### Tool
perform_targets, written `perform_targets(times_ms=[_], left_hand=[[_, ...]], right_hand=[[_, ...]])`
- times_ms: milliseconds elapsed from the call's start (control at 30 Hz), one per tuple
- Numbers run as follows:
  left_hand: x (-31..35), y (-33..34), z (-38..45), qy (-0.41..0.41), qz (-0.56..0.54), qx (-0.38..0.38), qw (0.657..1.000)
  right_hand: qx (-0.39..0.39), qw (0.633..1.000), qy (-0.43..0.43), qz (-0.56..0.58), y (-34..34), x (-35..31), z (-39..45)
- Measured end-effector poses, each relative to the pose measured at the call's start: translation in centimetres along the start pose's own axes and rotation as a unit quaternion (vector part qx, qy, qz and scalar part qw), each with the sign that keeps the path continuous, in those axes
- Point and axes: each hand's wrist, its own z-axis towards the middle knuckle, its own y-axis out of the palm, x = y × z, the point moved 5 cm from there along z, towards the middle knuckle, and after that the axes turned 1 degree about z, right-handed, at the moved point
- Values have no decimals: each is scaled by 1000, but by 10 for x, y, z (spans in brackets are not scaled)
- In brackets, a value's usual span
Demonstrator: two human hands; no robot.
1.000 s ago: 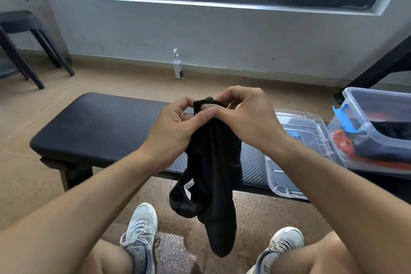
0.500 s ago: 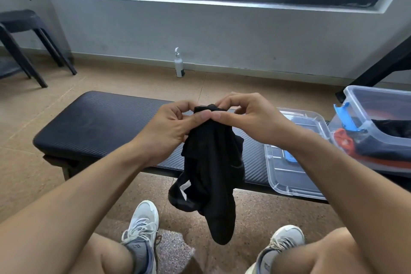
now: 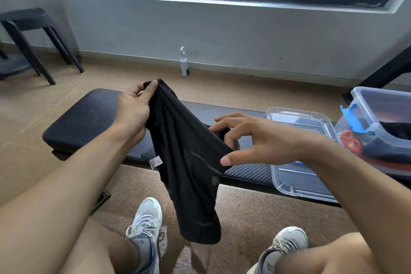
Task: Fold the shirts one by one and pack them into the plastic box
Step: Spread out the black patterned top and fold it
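Note:
A black shirt (image 3: 189, 162) hangs in the air over the black padded bench (image 3: 89, 115), with a small white label showing on its left edge. My left hand (image 3: 133, 109) pinches its upper corner, raised on the left. My right hand (image 3: 251, 140) is lower and to the right, its thumb and fingers pinching the shirt's edge. The fabric stretches slanting between the two hands and the rest dangles between my knees. The clear plastic box (image 3: 378, 118) with blue latches stands at the right end of the bench, holding dark and orange clothes.
The box's clear lid (image 3: 300, 176) lies flat on the bench between my right hand and the box. A white pump bottle (image 3: 184, 64) stands on the floor by the wall. A black stool (image 3: 29, 40) is at the far left. My two sneakers rest on the floor below.
My hands, which were together at the top of the bunched shirt, have pulled apart: the left up and left, the right down and right. The shirt has spread out between them.

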Motion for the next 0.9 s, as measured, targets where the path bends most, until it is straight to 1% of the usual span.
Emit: perform_targets(times_ms=[100, 167, 233, 300, 367, 400, 467, 500, 567, 667, 733, 800, 867, 900], left_hand=[[-9, -17, 15, 5, 24, 28, 999], [-12, -24, 22, 4, 25, 32, 999], [-15, -26, 25, 3, 15, 26, 1000], [-15, -26, 28, 9, 5, 26, 1000], [-15, -31, 32, 19, 5, 46, 999], [-16, -35, 34, 23, 8, 57, 998], [-18, -43, 38, 25, 22, 71, 997], [-20, -47, 40, 24, 33, 72, 997], [-22, -50, 42, 16, 58, 56, 997], [-22, -45, 41, 1, 76, -4, 997], [-19, -37, 35, -4, 68, -58, 996], [-14, -29, 28, -5, 87, -108, 990], [-8, -23, 20, -9, 110, -152, 982], [-5, -20, 14, -17, 114, -174, 978]], right_hand=[[12, 1000, -15, -3, -8, -10, -7], [43, 998, -25, 33, -16, -14, -11], [101, 987, -32, 119, -24, -13, -12], [192, 962, -34, 192, -31, -4, -10], [246, 946, -28, 207, -34, 7, -9], [255, 950, -23, 180, -35, 11, -10], [254, 964, 0, 73, -37, 22, -10], [259, 965, 20, 26, -39, 26, -12], [281, 958, 59, -10, -43, 36, -15], [313, 939, 139, -40, -52, 51, -21], [287, 928, 221, -89, -56, 62, -25], [235, 913, 297, -149, -55, 69, -27], [204, 904, 336, -171, -55, 67, -28], [200, 904, 339, -165, -58, 64, -29]])
